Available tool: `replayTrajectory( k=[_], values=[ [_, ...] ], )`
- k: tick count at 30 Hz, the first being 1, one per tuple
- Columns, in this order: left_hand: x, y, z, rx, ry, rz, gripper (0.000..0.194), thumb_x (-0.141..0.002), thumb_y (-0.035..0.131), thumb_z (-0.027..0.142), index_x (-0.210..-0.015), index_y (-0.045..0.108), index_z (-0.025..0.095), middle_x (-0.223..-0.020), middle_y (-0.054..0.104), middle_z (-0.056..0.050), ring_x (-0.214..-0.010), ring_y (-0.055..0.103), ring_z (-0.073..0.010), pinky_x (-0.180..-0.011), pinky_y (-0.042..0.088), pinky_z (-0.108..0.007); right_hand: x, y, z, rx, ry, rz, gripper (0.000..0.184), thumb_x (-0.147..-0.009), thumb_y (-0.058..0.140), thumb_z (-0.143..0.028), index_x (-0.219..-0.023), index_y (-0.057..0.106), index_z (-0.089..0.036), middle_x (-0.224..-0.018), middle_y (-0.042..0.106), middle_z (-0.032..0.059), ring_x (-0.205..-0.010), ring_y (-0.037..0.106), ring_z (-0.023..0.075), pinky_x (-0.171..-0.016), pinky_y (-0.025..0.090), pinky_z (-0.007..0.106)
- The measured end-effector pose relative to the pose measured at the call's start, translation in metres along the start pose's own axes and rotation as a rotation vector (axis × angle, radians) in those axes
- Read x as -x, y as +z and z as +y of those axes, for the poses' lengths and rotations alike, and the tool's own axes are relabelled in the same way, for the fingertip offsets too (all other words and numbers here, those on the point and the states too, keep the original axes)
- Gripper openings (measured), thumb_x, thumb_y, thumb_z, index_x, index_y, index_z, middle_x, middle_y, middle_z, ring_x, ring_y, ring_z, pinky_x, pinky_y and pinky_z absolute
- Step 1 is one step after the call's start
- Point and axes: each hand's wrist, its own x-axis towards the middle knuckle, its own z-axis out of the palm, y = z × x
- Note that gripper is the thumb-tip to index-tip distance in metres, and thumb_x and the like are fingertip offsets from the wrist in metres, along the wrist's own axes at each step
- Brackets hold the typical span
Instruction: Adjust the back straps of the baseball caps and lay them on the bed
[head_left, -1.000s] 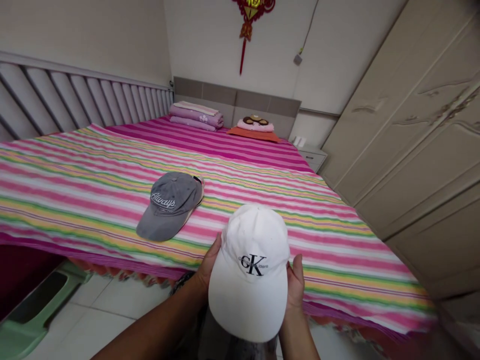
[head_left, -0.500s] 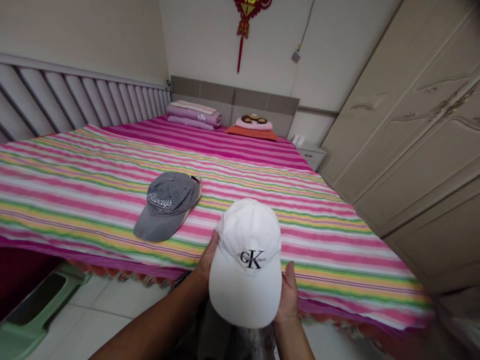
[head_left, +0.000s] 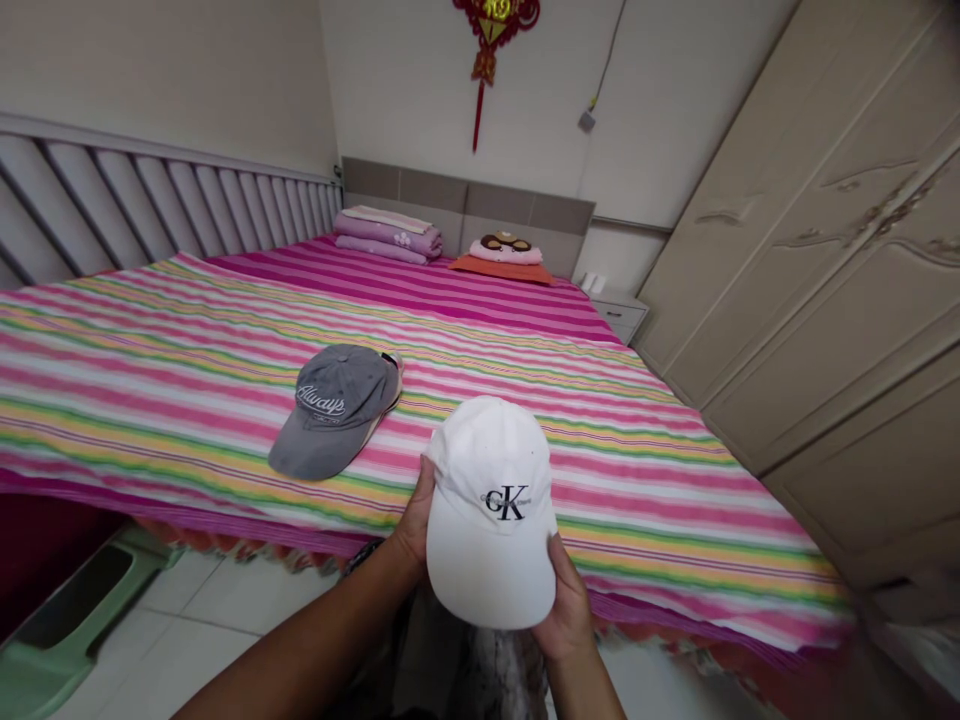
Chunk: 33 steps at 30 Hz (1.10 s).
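A white baseball cap [head_left: 491,520] with dark letters on its front is held between my two hands, brim toward me, over the near edge of the bed. My left hand [head_left: 416,515] grips the cap's left side, its thumb showing and its other fingers hidden behind the cap. On the other side, my right hand [head_left: 566,605] holds the brim's right edge, with the thumb along it and the fingers underneath. A grey baseball cap [head_left: 337,410] with white script lies on the striped sheet [head_left: 187,350], left of the white one.
Folded purple bedding [head_left: 386,237] and a pink folded bundle [head_left: 506,248] on an orange cloth lie near the headboard [head_left: 525,207]. A green stool [head_left: 97,610] stands at lower left. Wardrobe doors [head_left: 787,270] line the right side, by a nightstand [head_left: 621,315].
The white cap has tilted and shifted slightly, its brim a little higher. My right thumb has moved from standing apart to lying against the brim. The grey cap stays in place.
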Motion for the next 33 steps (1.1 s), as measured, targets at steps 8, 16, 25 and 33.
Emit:
replayTrajectory(
  k=[8, 16, 25, 33],
  values=[
    [0.002, 0.008, 0.001, -0.056, 0.109, 0.053, 0.058, -0.081, 0.042, 0.050, -0.125, 0.047, 0.012, -0.116, 0.058, -0.014, -0.116, 0.046, -0.0298, -0.103, 0.020, -0.046, 0.000, -0.009, -0.003, -0.014, -0.026, -0.005, 0.029, -0.066, 0.067, -0.040, -0.088, 0.070, -0.022, -0.093, 0.072, 0.0058, -0.115, 0.048, 0.0272, -0.103, 0.022, 0.052],
    [0.000, -0.010, 0.001, -0.059, -0.035, 0.089, 0.056, -0.075, 0.056, 0.037, -0.120, 0.051, 0.005, -0.103, 0.065, -0.016, -0.111, 0.051, -0.0300, -0.103, 0.022, -0.043, 0.002, -0.016, -0.011, 0.001, -0.045, 0.013, 0.030, -0.067, 0.067, -0.040, -0.089, 0.070, -0.021, -0.095, 0.071, 0.0070, -0.113, 0.051, 0.0278, -0.103, 0.023, 0.051],
    [-0.007, -0.005, -0.001, -0.056, -0.012, 0.088, 0.052, -0.077, 0.053, 0.039, -0.117, 0.054, 0.006, -0.104, 0.064, -0.015, -0.112, 0.050, -0.0294, -0.104, 0.021, -0.043, 0.005, -0.014, -0.014, -0.018, -0.096, 0.062, 0.030, -0.064, 0.069, -0.038, -0.086, 0.071, -0.018, -0.089, 0.072, 0.0090, -0.109, 0.053, 0.0306, -0.101, 0.025, 0.055],
    [-0.014, 0.006, -0.007, -0.034, -0.080, 0.093, 0.066, -0.076, 0.047, 0.054, -0.123, 0.048, 0.007, -0.114, 0.059, -0.016, -0.115, 0.046, -0.0315, -0.103, 0.021, -0.046, 0.004, -0.017, -0.015, 0.017, -0.085, 0.060, 0.032, -0.066, 0.066, -0.041, -0.087, 0.070, -0.017, -0.094, 0.071, 0.0100, -0.113, 0.051, 0.0304, -0.101, 0.024, 0.054]
  ],
)
